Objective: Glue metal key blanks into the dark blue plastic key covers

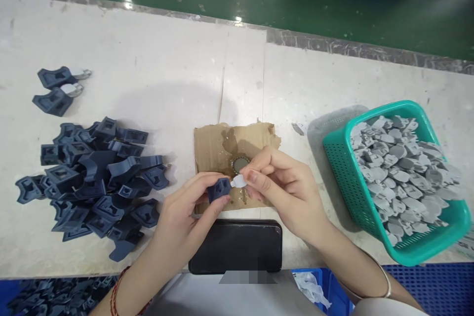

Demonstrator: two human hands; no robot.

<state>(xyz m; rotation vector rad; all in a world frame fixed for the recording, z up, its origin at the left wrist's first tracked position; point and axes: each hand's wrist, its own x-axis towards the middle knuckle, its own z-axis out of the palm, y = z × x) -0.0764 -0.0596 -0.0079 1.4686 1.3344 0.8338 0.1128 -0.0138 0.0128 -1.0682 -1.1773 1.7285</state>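
Note:
My left hand (pixel 200 195) is closed around a dark blue plastic piece (pixel 219 187) with a recess facing right. Between the thumb and fingers of my right hand (pixel 283 185) is a small light-grey plastic piece (pixel 239 181), its narrow end right at the dark blue piece. Whether the two touch cannot be made out. Just behind them, a bottle cap (pixel 240 164) with a crimped rim rests on a torn sheet of cardboard (pixel 207 145) with wet stains. A black phone (pixel 235 247) lies in front of the cardboard, close to my body.
A heap of dark blue pieces (pixel 98 168) lies on the left of the white table (pixel 166 59). Two joined dark-and-grey pieces (pixel 55 94) lie behind it. On the right, a green basket (pixel 340 173) holds many grey pieces (pixel 403 177). Below the table edge are blue crates (pixel 338 296).

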